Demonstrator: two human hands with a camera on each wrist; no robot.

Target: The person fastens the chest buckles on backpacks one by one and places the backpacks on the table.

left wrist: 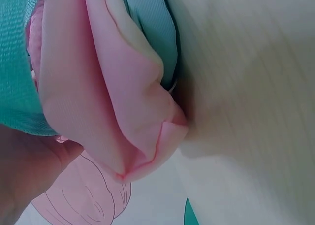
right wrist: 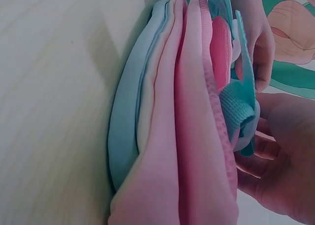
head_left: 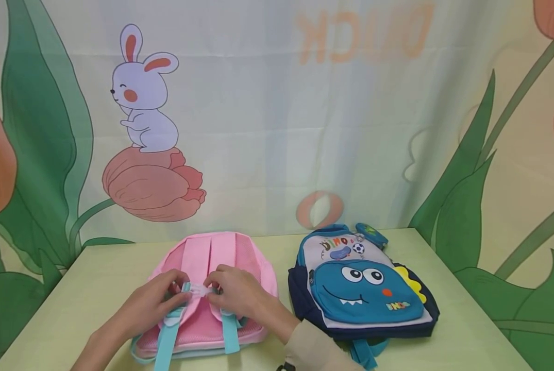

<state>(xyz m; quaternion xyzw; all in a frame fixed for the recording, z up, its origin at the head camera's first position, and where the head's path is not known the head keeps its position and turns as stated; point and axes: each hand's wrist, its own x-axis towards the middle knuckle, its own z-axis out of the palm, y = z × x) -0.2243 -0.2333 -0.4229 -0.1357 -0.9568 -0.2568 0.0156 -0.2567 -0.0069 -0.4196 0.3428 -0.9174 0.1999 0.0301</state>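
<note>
A pink backpack [head_left: 253, 257] lies on the table with its shoulder straps facing up. Across the straps sits a clear plastic buckle [head_left: 200, 290] on mint webbing. My left hand [head_left: 153, 299] pinches the buckle's left end, thumb and fingertips at the webbing. From the other side my right hand [head_left: 236, 288] pinches the right end, fingers curled over it. Mint strap tails [head_left: 231, 334] hang toward the near edge. In the right wrist view, the bag's pink side panel [right wrist: 197, 136] stands close, with my right hand beside a mint strap [right wrist: 238, 107]. The left wrist view shows mostly pink fabric [left wrist: 128, 87].
A blue dinosaur backpack [head_left: 369, 293] lies face up on the right side of the pale table [head_left: 471, 319]. A small teal pouch [head_left: 371, 235] hangs at its top. Behind the table hangs a curtain [head_left: 258, 129] printed with a rabbit and tulips.
</note>
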